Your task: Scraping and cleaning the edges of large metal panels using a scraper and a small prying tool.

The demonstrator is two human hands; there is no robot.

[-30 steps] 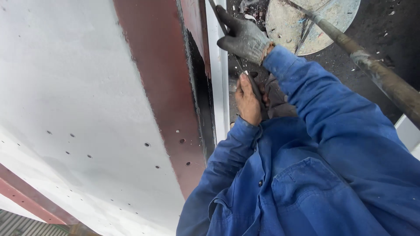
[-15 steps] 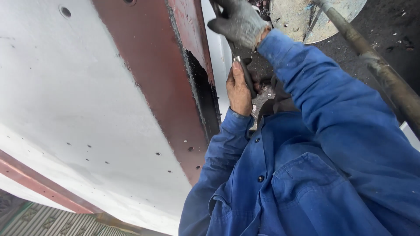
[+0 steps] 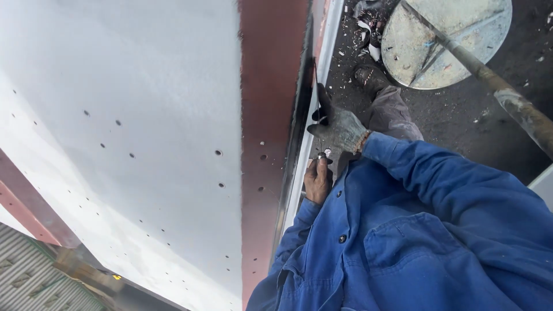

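While the head camera looks down along a big white panel (image 3: 132,115) with rows of small holes, both hands work at its right edge, where a red-brown steel strip (image 3: 268,103) meets a pale narrow frame rail (image 3: 322,69). Bare, the left hand (image 3: 317,180) sits nearer, its fingers curled and pressed together around a small metal piece (image 3: 321,155) that shows just above the fingertips; what kind of piece it is cannot be told. Just beyond it, the right hand (image 3: 340,128) in a grey work glove is closed on a thin dark rod-like tool (image 3: 316,92) that runs up along the rail's edge. Both blue sleeves (image 3: 449,190) lead back to a blue buttoned jacket at near right. Farther right, on the dark littered ground (image 3: 455,115), stands a round pale disc (image 3: 446,40) with a rusty pipe (image 3: 495,86) slanting across it.
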